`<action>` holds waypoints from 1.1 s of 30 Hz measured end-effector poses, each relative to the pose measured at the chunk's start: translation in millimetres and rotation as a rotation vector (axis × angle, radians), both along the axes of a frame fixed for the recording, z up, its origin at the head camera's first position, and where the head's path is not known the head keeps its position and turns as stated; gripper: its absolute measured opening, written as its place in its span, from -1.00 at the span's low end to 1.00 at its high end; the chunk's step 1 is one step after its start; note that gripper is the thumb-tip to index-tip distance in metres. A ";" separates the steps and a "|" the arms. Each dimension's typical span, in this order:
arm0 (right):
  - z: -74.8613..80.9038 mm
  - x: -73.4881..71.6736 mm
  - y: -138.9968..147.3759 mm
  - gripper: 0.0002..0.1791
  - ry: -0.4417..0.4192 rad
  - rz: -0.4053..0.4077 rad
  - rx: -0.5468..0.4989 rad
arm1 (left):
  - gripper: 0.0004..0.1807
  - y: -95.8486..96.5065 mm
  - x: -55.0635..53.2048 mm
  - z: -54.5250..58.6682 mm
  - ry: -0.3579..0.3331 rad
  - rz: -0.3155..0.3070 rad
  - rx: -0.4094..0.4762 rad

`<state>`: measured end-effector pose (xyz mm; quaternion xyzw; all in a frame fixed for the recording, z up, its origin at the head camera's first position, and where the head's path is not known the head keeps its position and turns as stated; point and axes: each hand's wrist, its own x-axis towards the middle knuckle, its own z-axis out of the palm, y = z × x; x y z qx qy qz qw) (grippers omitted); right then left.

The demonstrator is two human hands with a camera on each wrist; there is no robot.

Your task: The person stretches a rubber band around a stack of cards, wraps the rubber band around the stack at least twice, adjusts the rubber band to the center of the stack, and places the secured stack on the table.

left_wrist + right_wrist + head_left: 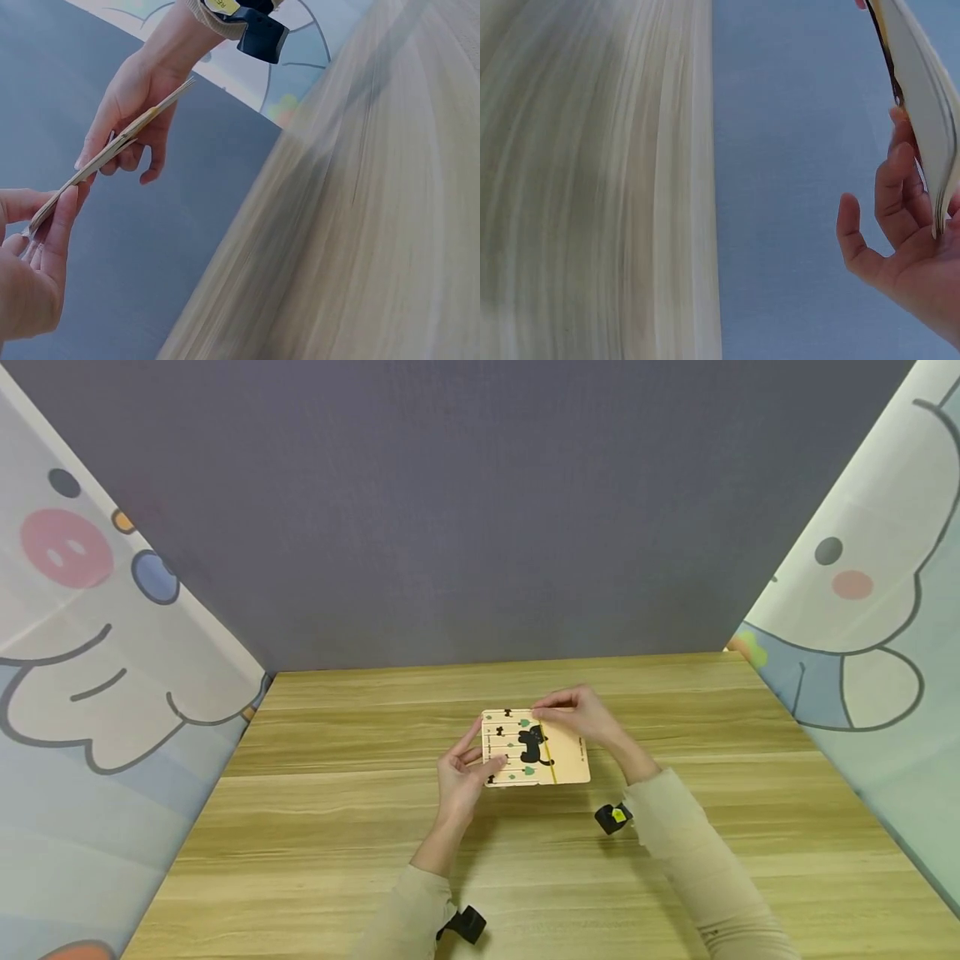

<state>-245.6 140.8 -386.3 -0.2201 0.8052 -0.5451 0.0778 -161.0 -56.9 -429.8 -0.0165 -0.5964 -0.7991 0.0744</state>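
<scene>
A cream notebook with a black cat and green leaves on its cover is held up over the table, a yellow elastic band running across it. My left hand grips its left end, thumb on the cover and fingers behind. At the upper edge near the band, my right hand pinches it. The left wrist view shows the notebook edge-on between both hands, its layers slightly parted. In the right wrist view, page edges of the notebook face the camera, with curled fingers of the right hand beside them.
Below lies a wood-grain table, backed by a dark grey panel. Curtains with cartoon animals hang at the left and right. Each wrist wears a small black camera, such as the right wrist's camera.
</scene>
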 end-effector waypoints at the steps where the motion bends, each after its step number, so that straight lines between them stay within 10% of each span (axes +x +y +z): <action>1: 0.6 -0.3 1.2 -0.72 -0.003 0.003 0.002 | -0.28 0.0 -0.3 0.4 -0.005 0.001 -0.002; 33: 17.6 8.4 -0.5 -0.76 -0.003 0.056 -0.015 | -0.29 3.7 -0.7 -0.6 0.012 -0.027 -0.003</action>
